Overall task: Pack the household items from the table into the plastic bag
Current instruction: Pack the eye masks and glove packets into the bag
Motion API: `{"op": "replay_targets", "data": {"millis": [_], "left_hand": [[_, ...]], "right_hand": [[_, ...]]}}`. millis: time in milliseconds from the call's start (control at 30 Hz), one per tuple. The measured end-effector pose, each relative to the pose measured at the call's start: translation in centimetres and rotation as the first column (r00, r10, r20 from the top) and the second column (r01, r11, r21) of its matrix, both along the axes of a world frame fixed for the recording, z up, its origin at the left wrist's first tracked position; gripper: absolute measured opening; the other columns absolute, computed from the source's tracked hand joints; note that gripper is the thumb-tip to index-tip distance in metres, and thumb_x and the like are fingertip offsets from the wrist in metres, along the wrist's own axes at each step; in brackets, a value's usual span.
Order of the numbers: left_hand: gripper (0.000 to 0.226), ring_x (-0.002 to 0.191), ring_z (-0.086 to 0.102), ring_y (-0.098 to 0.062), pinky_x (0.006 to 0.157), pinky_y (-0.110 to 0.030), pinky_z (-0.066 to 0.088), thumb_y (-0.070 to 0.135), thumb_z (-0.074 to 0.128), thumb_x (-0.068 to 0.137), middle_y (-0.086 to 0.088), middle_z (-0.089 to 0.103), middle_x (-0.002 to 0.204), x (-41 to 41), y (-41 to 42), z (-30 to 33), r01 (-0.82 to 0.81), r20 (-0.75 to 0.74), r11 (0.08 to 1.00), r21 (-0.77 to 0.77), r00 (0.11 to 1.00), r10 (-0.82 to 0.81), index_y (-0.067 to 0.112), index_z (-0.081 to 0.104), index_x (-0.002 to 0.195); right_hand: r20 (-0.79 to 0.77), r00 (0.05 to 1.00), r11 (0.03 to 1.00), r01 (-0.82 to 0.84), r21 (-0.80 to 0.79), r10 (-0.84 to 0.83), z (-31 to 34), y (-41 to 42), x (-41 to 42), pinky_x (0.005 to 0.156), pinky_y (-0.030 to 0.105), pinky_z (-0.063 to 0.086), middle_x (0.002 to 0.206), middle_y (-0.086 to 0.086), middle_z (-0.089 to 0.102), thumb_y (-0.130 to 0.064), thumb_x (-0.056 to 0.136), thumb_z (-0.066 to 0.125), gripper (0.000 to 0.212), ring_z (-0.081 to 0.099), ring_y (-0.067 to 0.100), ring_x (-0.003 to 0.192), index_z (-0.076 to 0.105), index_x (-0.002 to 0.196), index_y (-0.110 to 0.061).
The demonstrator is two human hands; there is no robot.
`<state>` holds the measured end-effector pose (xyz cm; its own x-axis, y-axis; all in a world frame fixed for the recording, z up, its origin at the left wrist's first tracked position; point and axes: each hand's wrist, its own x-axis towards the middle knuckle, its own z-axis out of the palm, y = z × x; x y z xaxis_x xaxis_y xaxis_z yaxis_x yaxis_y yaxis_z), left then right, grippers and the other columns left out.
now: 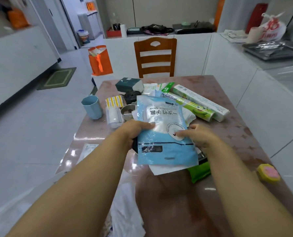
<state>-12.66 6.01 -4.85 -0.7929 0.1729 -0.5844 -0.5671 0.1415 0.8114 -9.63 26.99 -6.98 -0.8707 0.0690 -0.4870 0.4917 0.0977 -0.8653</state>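
Crumpled white plastic bag (125, 207) hangs at the bottom centre of the frame, over the near edge of the glossy pinkish-brown surface (168, 202). Just above it, both hands hold a flat light-blue plastic packet of gloves (162, 134) at mid-frame: the left hand (133, 132) grips its left edge, thumb on top, and the right hand (200, 135) pinches its right edge, fingers (181, 133) pressed on the front. A yellow-and-pink sponge (268, 172) lies at lower right. Farther up sit a blue plastic cup (92, 106), two boxed green-and-white wrap rolls (198, 103) and a dark-green tissue pack (128, 84), before a brown wooden chair (155, 57).
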Motion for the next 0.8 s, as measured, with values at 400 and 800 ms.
{"op": "replay_targets", "data": {"millis": [400,800], "left_hand": [[0.043,0.072,0.070,-0.023,0.065,-0.033,0.059,0.048,0.053,0.092,-0.011,0.072,0.088,7.5,-11.3,7.4,-0.196,-0.192,0.974,-0.112,0.966,0.172,0.008,0.060,0.104],[0.075,0.098,0.063,-0.025,0.091,-0.040,0.052,0.073,0.052,0.077,-0.009,0.064,0.114,18.1,-23.6,8.3,0.206,0.153,0.467,-0.860,0.977,-0.149,0.007,0.060,0.112]], "right_hand": [[-0.090,0.992,0.876,0.037,-0.481,-0.091,4.6,-11.8,4.2,0.058,0.047,0.060,0.066,0.009,0.073,-0.008,0.084,0.065,0.006,0.070,0.025,0.058,0.066,0.090,-0.008],[-0.226,0.974,0.968,-0.056,-0.244,-0.001,4.2,-20.2,13.9,0.043,0.030,0.054,0.058,0.001,0.071,-0.002,0.075,0.074,0.017,0.067,0.016,0.046,0.066,0.085,-0.014]]}}
